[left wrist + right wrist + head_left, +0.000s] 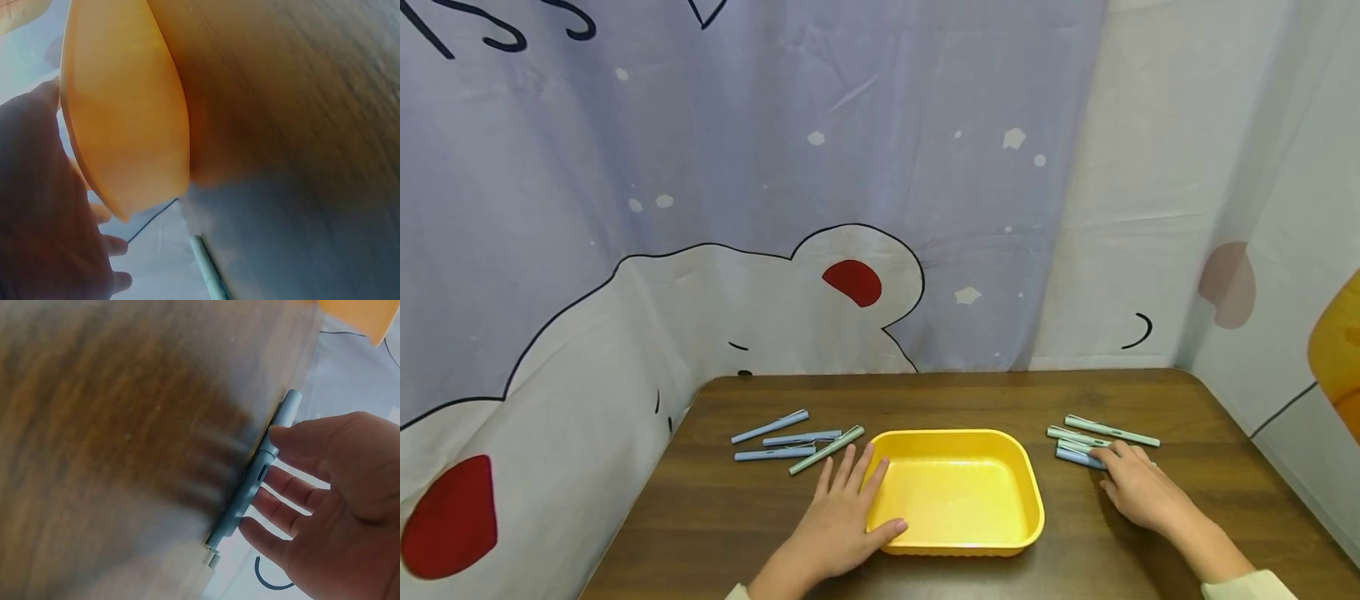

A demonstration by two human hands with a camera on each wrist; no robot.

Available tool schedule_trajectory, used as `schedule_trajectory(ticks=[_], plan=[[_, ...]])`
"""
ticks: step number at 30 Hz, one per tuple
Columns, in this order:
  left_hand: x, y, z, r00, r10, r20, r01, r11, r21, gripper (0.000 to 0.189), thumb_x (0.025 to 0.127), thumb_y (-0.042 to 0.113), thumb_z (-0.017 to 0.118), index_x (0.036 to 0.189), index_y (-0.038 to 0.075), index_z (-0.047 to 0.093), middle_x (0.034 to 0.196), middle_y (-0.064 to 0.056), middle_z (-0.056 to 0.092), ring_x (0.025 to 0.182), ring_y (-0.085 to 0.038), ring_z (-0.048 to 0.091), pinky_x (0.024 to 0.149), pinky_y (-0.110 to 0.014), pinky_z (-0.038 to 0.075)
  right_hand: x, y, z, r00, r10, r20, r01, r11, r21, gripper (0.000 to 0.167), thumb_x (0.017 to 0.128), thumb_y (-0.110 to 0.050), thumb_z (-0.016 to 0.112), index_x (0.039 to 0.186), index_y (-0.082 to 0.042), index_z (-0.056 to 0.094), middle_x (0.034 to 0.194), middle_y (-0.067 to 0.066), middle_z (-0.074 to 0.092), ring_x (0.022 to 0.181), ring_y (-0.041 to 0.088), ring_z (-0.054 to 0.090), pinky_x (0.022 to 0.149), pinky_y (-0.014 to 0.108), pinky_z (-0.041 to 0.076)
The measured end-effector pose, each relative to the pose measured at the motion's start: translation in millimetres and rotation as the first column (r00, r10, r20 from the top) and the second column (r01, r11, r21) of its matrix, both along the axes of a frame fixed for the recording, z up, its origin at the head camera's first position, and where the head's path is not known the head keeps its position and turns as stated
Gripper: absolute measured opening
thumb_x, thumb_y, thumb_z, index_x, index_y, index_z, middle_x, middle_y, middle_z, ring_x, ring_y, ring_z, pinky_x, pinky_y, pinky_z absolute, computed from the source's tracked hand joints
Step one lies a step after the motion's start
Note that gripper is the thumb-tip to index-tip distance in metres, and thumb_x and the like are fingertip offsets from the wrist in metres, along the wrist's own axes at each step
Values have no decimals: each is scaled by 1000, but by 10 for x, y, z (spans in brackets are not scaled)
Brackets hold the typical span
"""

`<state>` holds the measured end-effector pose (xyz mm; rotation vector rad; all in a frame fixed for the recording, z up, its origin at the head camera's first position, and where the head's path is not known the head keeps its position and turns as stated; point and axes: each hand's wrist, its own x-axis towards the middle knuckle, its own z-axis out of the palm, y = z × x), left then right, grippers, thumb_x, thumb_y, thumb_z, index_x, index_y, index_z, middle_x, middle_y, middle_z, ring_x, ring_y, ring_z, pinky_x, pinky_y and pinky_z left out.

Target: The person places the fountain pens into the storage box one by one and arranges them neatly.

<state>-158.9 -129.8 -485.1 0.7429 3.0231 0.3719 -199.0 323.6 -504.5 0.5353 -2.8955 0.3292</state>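
Observation:
A yellow rectangular tray [958, 550] stands at the middle of the table's near side. My left hand [838, 527] rests on its left rim, fingers spread and thumb over the near left corner. In the left wrist view the tray's outer wall [128, 112] is beside that hand. Right of the tray, my right hand [1142, 493] pinches a blue pen [1078, 457], its thumb and fingertips on the barrel. That pen [253, 478] still lies low by the tabletop in the right wrist view. Light green pens [1112, 430] lie just beyond it, partly hidden by the hand.
Left of the tray lie several blue pens [775, 454] and a green pen [827, 450], which crosses close to the tray's far left corner. The brown wooden table [925, 400] ends at a printed curtain [970, 208] behind and at the sides.

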Motion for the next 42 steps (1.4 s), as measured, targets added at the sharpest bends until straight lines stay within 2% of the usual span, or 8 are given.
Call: schedule_trajectory(ticks=[5, 11, 16, 22, 28, 33, 39, 42], plan=[[0, 8, -22, 1000, 0, 18, 0, 1000, 1, 83, 99, 69, 40, 161, 15, 29, 169, -15, 10, 154, -41, 11, 119, -67, 10, -41, -11, -4, 1000, 1, -8, -1, 1000, 6, 33, 82, 3, 75, 114, 1, 67, 103, 11, 63, 96, 34, 59, 84, 53, 51], [9, 17, -23, 1000, 5, 26, -6, 1000, 14, 83, 99, 69, 40, 161, 15, 29, 169, -18, 9, 155, -41, 10, 120, -65, 10, -90, -39, 15, 1000, -6, -9, 6, 1000, 1, 29, 79, 1, 79, 105, -3, 66, 99, 9, 65, 96, 35, 63, 85, 53, 51], [7, 23, -29, 999, 10, 38, -11, 1000, 21, 85, 98, 70, 41, 161, 15, 29, 169, -18, 5, 155, -40, 8, 121, -64, 7, -110, -57, 60, 998, -39, 57, 39, 999, -2, 24, 79, 1, 79, 99, -5, 66, 93, 6, 66, 89, 31, 65, 77, 50, 53], [-3, 27, -44, 998, 18, 52, -20, 999, 26, 87, 97, 71, 43, 161, 15, 29, 169, -18, 3, 155, -40, 7, 121, -64, 7, -150, -49, 117, 984, -95, 151, 92, 995, 27, 14, 81, -1, 74, 94, -2, 69, 90, 13, 69, 86, 33, 66, 73, 51, 53], [-2, 24, -41, 998, 17, 56, -18, 1000, 22, 87, 97, 72, 42, 161, 15, 28, 169, -19, 3, 155, -40, 6, 121, -65, 6, -148, -63, 181, 958, -148, 245, 145, 989, 30, 11, 78, 0, 66, 83, -9, 65, 79, 6, 60, 71, 21, 51, 60, 41, 44], [6, 20, -46, 999, 12, 41, -13, 1000, 12, 87, 97, 72, 42, 162, 15, 28, 168, -19, 3, 155, -40, 7, 120, -65, 7, -107, -74, 218, 956, -140, 259, 144, 990, 1, 13, 77, -3, 67, 89, -8, 67, 78, 3, 57, 70, 20, 49, 59, 39, 41], [10, 16, -52, 999, 8, 33, -8, 1000, 5, 90, 96, 74, 41, 161, 14, 28, 168, -20, 4, 155, -40, 9, 120, -66, 9, -84, -103, 246, 970, -98, 222, 116, 991, -68, 19, 83, -5, 74, 101, 0, 72, 80, -2, 60, 75, 16, 54, 65, 39, 47], [8, 18, -49, 999, 7, 34, -7, 1000, 6, 90, 96, 74, 41, 161, 14, 28, 168, -20, 4, 155, -40, 9, 120, -66, 9, -78, -110, 266, 970, -69, 232, 100, 987, -125, 23, 83, -6, 78, 104, 2, 71, 82, -2, 63, 76, 15, 56, 67, 37, 49]])
